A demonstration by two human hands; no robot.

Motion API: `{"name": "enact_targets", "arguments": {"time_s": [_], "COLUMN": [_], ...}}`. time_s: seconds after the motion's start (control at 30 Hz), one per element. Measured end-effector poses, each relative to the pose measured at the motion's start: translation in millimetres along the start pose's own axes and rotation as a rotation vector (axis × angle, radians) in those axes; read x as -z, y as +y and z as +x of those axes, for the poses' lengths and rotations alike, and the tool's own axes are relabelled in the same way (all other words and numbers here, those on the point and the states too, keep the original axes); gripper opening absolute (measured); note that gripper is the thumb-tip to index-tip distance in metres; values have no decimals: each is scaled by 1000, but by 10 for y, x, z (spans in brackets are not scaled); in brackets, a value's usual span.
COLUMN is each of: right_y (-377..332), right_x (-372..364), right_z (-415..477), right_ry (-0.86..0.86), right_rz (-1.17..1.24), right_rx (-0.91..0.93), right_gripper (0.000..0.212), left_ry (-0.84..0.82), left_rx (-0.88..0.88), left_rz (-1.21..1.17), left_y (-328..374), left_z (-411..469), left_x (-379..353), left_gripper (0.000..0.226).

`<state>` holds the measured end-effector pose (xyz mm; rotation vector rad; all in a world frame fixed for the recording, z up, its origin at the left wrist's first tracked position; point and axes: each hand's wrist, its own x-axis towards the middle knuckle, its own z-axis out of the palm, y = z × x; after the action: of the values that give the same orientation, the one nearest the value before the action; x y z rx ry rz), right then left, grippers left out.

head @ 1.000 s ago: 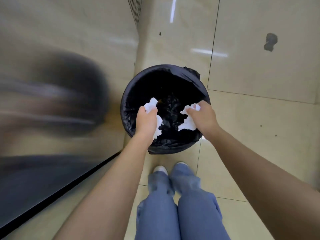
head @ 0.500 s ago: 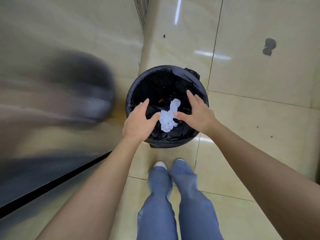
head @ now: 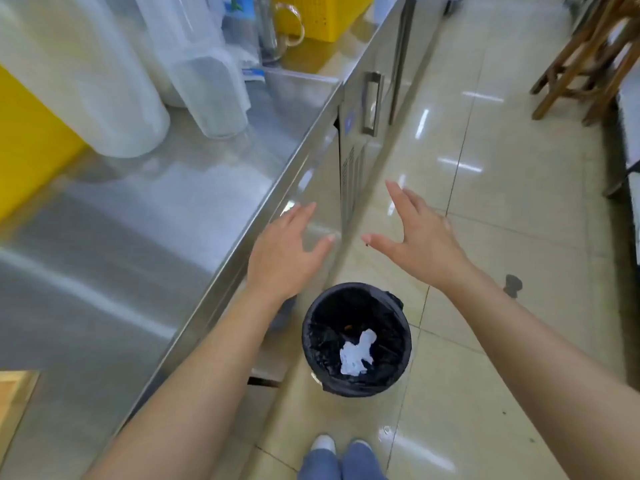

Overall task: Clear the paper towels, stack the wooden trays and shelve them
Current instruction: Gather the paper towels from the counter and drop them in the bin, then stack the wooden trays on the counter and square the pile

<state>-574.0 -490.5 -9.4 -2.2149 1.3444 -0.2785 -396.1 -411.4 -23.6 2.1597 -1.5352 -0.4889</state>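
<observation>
1. Head view is showing both hands with fingers spread wide and holding nothing: the left hand (head: 282, 252) is hovering over the counter (head: 145, 237) edge, the right hand (head: 420, 242) over the floor.
2. Half a second ago both hands were releasing the towels (head: 356, 353) over the bin (head: 356, 341); now the towels are lying inside it, and the view is lifting.
3. The clearing step is looking finished. A wooden tray (head: 14, 393) corner is showing at the lower left, so stacking is probably coming next.
</observation>
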Motion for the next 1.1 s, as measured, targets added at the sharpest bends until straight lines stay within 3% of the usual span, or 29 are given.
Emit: {"name": "enact_targets", "arguments": {"time_s": [0.23, 0.43, 0.6, 0.87, 1.1], "right_y": [-906, -1736, -2464, -3548, -4142], "right_x": [425, 272, -72, -777, -1456], "right_z": [-35, -172, -328, -552, -767], "right_ry": [76, -51, -132, -287, -368], "right_rz": [-62, -29, -78, -41, -77], "right_rx": [306, 468, 620, 737, 799], "right_gripper": [82, 81, 81, 82, 80], "left_ry": [247, 401, 459, 565, 598], "left_rx": [36, 200, 323, 556, 691], "left_rz": [20, 85, 89, -15, -194], "left_y": [53, -429, -947, -1793, -2299], "left_z": [-398, -961, -1561, -2509, -3079], "left_x": [1005, 1600, 2126, 2617, 2583], "left_gripper": [58, 57, 64, 56, 55]}}
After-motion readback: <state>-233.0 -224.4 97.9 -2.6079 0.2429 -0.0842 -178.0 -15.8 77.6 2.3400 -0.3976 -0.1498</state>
